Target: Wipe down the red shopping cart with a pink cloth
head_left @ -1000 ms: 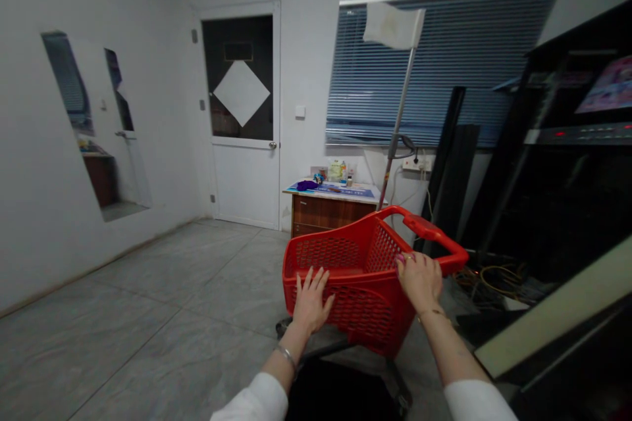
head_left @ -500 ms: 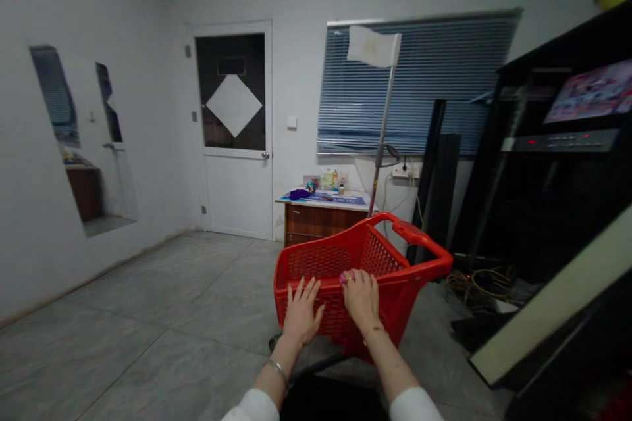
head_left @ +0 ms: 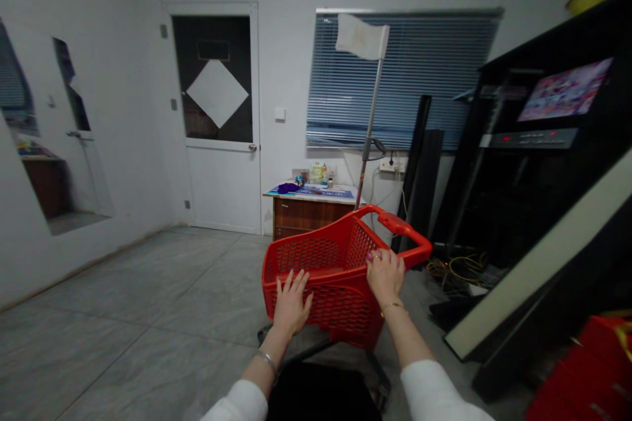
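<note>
Right hand (head_left: 386, 276): fingers curled over the near rim of the red shopping cart (head_left: 340, 306), seemingly gripping it by the handle end. Left hand (head_left: 292, 308): fingers spread and loose at the rim's far-left end, wrapped round nothing; light contact or just hovering, can't tell. Step in hand reads as steadying or guiding the cart by its near side; next move, I'd judge, calls for left fingers closing on the rim and both hands working together so the cart doesn't swing. Basket opens at 12 o'clock between the hands, nothing visible inside. Cart handle (head_left: 403, 229) sits at 1 o'clock from the right fingers, cables (head_left: 464, 270) at 3. Farther out, wooden desk (head_left: 313, 216) at 12 behind cart, white door (head_left: 223, 191) at 11.
</note>
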Motion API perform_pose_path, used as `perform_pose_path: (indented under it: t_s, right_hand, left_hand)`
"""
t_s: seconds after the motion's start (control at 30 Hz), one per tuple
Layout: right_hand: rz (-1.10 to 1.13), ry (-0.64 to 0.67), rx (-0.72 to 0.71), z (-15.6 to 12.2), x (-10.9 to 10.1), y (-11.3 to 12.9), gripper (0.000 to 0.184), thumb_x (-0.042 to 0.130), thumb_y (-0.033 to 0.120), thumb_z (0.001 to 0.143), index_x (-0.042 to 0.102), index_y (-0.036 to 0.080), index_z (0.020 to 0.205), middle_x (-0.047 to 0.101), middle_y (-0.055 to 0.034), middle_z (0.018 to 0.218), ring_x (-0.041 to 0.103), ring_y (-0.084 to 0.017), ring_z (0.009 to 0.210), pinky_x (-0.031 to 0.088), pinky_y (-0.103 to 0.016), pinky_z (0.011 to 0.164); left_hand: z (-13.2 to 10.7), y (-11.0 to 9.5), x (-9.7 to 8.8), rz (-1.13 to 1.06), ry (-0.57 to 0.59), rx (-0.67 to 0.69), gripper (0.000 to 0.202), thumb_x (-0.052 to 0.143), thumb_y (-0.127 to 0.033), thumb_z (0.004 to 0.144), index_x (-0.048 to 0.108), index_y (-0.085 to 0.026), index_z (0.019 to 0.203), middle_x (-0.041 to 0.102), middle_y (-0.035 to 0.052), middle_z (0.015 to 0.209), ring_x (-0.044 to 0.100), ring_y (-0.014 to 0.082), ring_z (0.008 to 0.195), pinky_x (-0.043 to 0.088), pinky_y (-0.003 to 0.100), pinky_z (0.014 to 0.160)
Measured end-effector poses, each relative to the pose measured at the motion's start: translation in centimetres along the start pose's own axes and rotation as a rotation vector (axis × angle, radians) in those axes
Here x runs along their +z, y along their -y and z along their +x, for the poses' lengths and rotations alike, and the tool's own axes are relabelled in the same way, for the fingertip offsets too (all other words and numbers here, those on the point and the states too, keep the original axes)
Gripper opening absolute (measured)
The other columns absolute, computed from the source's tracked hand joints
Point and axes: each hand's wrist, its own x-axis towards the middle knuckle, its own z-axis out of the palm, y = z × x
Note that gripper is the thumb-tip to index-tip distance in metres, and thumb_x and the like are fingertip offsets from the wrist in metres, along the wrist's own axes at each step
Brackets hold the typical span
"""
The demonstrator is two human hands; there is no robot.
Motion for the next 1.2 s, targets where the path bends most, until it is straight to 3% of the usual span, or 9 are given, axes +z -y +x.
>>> perform_pose_path:
  t_s: [0.17, 0.27, 0.37, 0.6, 0.73, 0.83, 1.0, 1.2]
  right_hand:
    - [0.097, 0.072, -0.067, -2.3, -0.3, 6.5, 0.025, 0.049, 0.027, 0.094, 0.068, 0.022, 0.109, 0.066, -0.0103, 0.115, 0.046, -0.026, 0.113, 0.026, -0.045, 0.104]
    - [0.139, 0.101, -0.102, -2.8, -0.6, 8.7, 0.026, 0.046, 0.025, 0.095, 0.068, 0.023, 0.107, 0.067, -0.0095, 0.113, 0.048, -0.025, 0.11, 0.027, -0.044, 0.103]
    - [0.136, 0.137, -0.149, -2.3, -1.0, 7.7, 0.028, 0.042, 0.025, 0.097, 0.069, 0.022, 0.104, 0.067, -0.0087, 0.106, 0.05, -0.023, 0.104, 0.029, -0.041, 0.1]
    - [-0.005, 0.077, -0.014, 1.1, -1.7, -1.4, 0.023, 0.053, 0.031, 0.092, 0.07, 0.019, 0.103, 0.065, -0.0108, 0.103, 0.049, -0.024, 0.1, 0.03, -0.038, 0.092]
    - [-0.042, 0.015, 0.013, 1.5, -1.5, -3.3, 0.032, 0.056, 0.042, 0.091, 0.069, 0.016, 0.106, 0.065, -0.013, 0.108, 0.047, -0.027, 0.106, 0.03, -0.04, 0.094]
    - [-0.032, -0.021, -0.037, 1.1, -1.3, -3.2, 0.036, 0.06, 0.044, 0.089, 0.068, 0.015, 0.109, 0.063, -0.0141, 0.114, 0.045, -0.029, 0.111, 0.029, -0.041, 0.097]
    - [0.001, -0.058, -0.014, 0.6, -0.9, -2.0, 0.025, 0.05, 0.028, 0.095, 0.068, 0.015, 0.105, 0.065, -0.0122, 0.108, 0.047, -0.026, 0.107, 0.03, -0.038, 0.098]
    - [0.089, 0.045, -0.098, -2.0, -0.2, 5.4, 0.026, 0.044, 0.023, 0.096, 0.068, 0.018, 0.106, 0.065, -0.0105, 0.109, 0.048, -0.024, 0.105, 0.029, -0.04, 0.101]
  left_hand:
    - [-0.1, 0.0, 0.0, 0.016, -0.005, 0.001, 0.056, 0.05, -0.027, 0.092, 0.044, -0.028, 0.147, 0.048, 0.0054, 0.152, 0.034, 0.0314, 0.145, 0.021, 0.067, 0.118]
    - [-0.2, 0.2, -0.2, 0.03, -0.003, 0.005, 0.056, 0.05, -0.026, 0.092, 0.044, -0.028, 0.147, 0.048, 0.0051, 0.152, 0.035, 0.031, 0.145, 0.023, 0.066, 0.118]
    - [-0.3, 0.5, -0.5, 0.038, 0.011, 0.013, 0.055, 0.049, -0.026, 0.093, 0.044, -0.027, 0.147, 0.048, 0.0042, 0.152, 0.034, 0.0304, 0.145, 0.023, 0.065, 0.118]
    - [-0.5, 0.8, -0.4, 0.034, -0.016, 0.026, 0.055, 0.048, -0.025, 0.093, 0.043, -0.027, 0.147, 0.049, 0.0042, 0.152, 0.035, 0.0299, 0.145, 0.024, 0.064, 0.119]
    - [-0.4, 0.4, -0.3, 0.021, -0.026, 0.015, 0.053, 0.048, -0.024, 0.093, 0.045, -0.027, 0.146, 0.05, 0.0044, 0.151, 0.035, 0.0302, 0.145, 0.023, 0.065, 0.119]
    - [-0.4, 0.3, -0.2, 0.01, -0.037, 0.013, 0.053, 0.048, -0.023, 0.093, 0.046, -0.028, 0.146, 0.051, 0.0049, 0.15, 0.035, 0.0301, 0.145, 0.023, 0.065, 0.119]
    - [-0.4, 0.4, 0.0, -0.001, -0.043, 0.007, 0.054, 0.049, -0.023, 0.092, 0.046, -0.028, 0.146, 0.052, 0.0053, 0.149, 0.035, 0.0308, 0.145, 0.022, 0.067, 0.118]
    - [-0.5, 0.4, 0.0, -0.001, -0.038, -0.002, 0.053, 0.05, -0.023, 0.092, 0.048, -0.027, 0.144, 0.052, 0.0051, 0.149, 0.036, 0.0311, 0.144, 0.023, 0.068, 0.118]
